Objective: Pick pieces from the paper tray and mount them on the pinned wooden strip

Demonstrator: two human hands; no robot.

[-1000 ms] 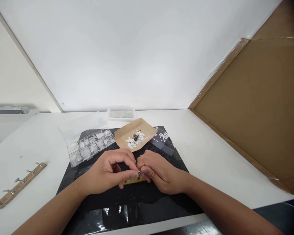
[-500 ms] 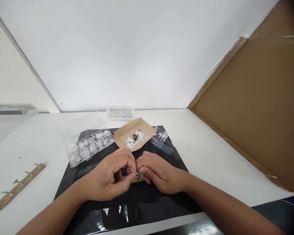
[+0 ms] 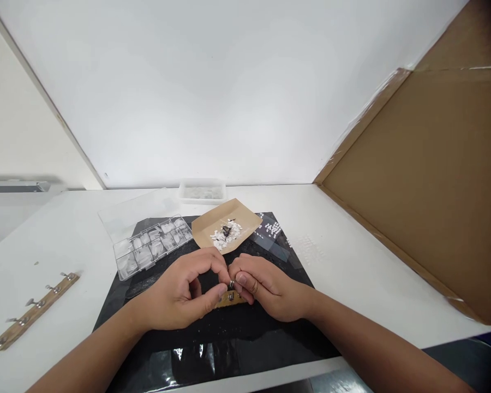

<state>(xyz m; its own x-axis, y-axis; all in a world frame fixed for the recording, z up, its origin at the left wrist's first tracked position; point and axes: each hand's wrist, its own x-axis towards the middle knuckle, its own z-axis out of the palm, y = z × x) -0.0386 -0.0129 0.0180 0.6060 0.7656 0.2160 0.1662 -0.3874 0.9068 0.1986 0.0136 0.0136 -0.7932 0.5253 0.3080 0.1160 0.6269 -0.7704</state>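
My left hand (image 3: 188,289) and my right hand (image 3: 265,286) meet over the black mat (image 3: 213,349). Between their fingertips is a small silvery metal piece (image 3: 231,284). The right thumb and fingers are pressed together beside it. On the left, thumb and index finger stand a little apart, close to the piece. Under the fingers lies a wooden strip (image 3: 225,300) with metal fittings, partly hidden by both hands. What the right fingers enclose is too small to name.
A compartment box (image 3: 153,245) with small bags, a brown paper tray (image 3: 207,221) of white scraps and a white container (image 3: 202,191) stand behind. Another wooden strip (image 3: 35,314) with metal pieces lies left. Cardboard (image 3: 425,191) rises at right.
My left thumb and index finger have parted slightly. The metal piece sits a little higher between the hands, and more of the wooden strip shows below it.
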